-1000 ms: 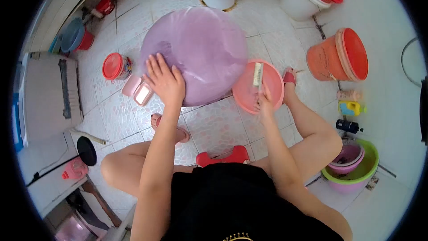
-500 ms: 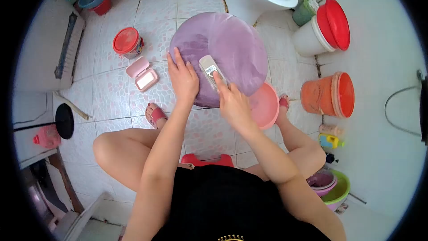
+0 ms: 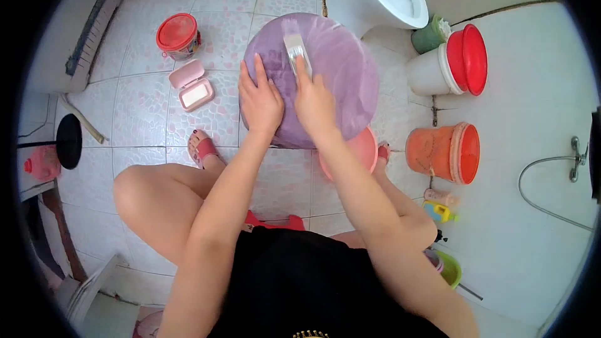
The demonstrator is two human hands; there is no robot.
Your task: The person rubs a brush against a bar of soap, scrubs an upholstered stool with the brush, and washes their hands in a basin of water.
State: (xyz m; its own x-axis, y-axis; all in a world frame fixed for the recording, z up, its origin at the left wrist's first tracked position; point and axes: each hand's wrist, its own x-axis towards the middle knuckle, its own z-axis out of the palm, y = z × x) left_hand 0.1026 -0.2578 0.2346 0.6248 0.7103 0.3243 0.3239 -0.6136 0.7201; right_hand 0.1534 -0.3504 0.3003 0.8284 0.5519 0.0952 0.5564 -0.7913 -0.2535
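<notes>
A large round purple cushion-like piece with wet-looking streaks lies in front of me; I cannot tell what it rests on. My left hand is spread flat on its left side, holding nothing. Gripped in my right hand is a pale scrub brush with a label on its back, pressed against the purple surface left of its middle. The index finger stretches along the brush's back, and its bristles are hidden or blurred. Partly under the purple piece's lower right edge sits a pink basin.
On the left floor stand an open pink soap box with white soap and a red-lidded tub. A toilet is behind. Along the right wall are a white bucket, an orange bucket and a yellow bottle.
My right hand has pushed the brush up, away from me, across the purple surface. The left hand stays on the left side. The camera view has shifted slightly.
</notes>
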